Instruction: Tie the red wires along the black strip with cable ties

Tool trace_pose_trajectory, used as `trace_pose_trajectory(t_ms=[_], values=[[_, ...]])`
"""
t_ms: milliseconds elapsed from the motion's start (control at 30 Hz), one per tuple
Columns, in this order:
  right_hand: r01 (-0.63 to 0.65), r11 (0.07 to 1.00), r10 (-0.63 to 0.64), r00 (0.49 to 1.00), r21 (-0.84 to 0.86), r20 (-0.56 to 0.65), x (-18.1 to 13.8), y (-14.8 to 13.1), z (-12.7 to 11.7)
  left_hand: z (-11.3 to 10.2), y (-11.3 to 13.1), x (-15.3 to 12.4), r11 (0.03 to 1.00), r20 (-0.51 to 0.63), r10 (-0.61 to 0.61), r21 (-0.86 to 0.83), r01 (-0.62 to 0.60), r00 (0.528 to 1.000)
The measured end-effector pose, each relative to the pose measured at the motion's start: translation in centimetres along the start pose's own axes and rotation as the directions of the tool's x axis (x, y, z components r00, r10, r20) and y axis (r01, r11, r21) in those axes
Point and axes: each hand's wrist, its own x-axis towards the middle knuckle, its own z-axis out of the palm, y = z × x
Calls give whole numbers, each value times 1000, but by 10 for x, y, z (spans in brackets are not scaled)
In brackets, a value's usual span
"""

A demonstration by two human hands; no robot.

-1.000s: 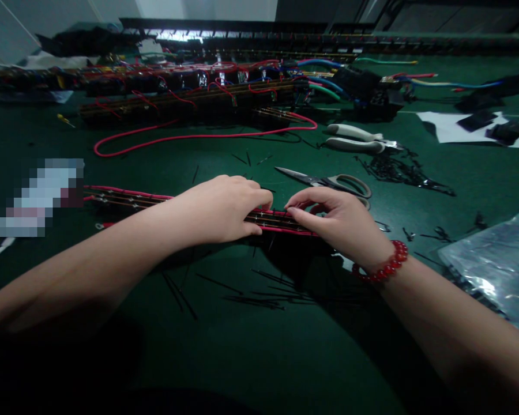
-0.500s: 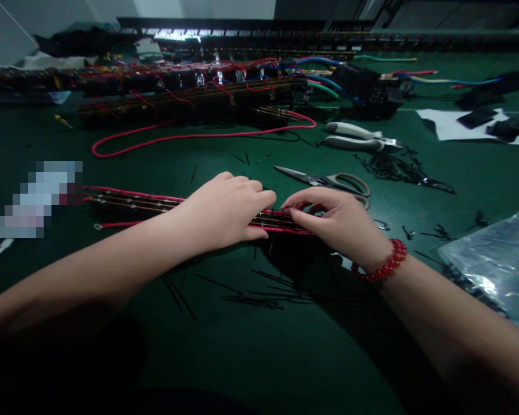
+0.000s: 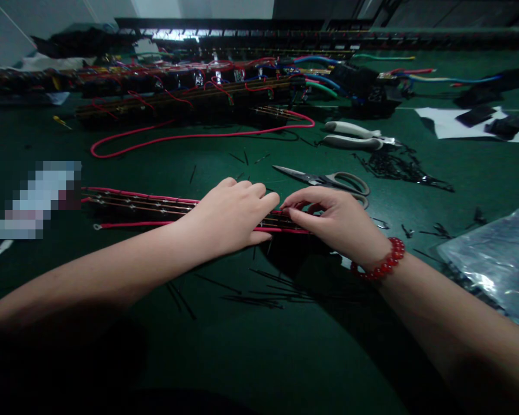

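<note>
A long, narrow strip assembly with copper-coloured bars lies across the bench, red cable running along its edges. Laid over its middle, my left hand grips it with curled fingers on the far side and the thumb on the near side. Just to the right, the fingertips of my right hand pinch together at the red cable on the far edge. What sits between them is too small to make out. Thin black cable ties are scattered on the near side.
Scissors lie just beyond my right hand, with grey-handled cutters farther back near black clippings. A clear plastic bag is at right. Larger wired assemblies span the back. A pixelated object lies left.
My left hand has shifted slightly to the right along the strip, closer to my right hand. My right hand stays pinched in nearly the same place.
</note>
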Motion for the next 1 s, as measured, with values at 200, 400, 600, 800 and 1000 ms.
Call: trace_pose_trajectory(t_ms=[200, 400, 600, 800, 1000], values=[[8, 1000, -8, 1000, -9, 6, 0, 1, 1, 1, 1, 0, 1000, 5, -4, 1, 4, 1000], [5, 1000, -4, 1000, -12, 7, -1, 1, 0, 0, 1, 1, 1000, 12, -7, -2, 7, 1000], [-4, 1000, 4, 1000, -16, 8, -1, 0, 0, 0, 0, 1, 1000, 27, -14, -14, 14, 1000], [-7, 1000, 7, 1000, -22, 14, -1, -1, -1, -1, -2, 1, 999, 38, -5, -41, 7, 999], [-15, 1000, 15, 1000, -20, 24, -1, -3, -1, -4, -4, 1, 998, 39, -3, -70, 6, 999]])
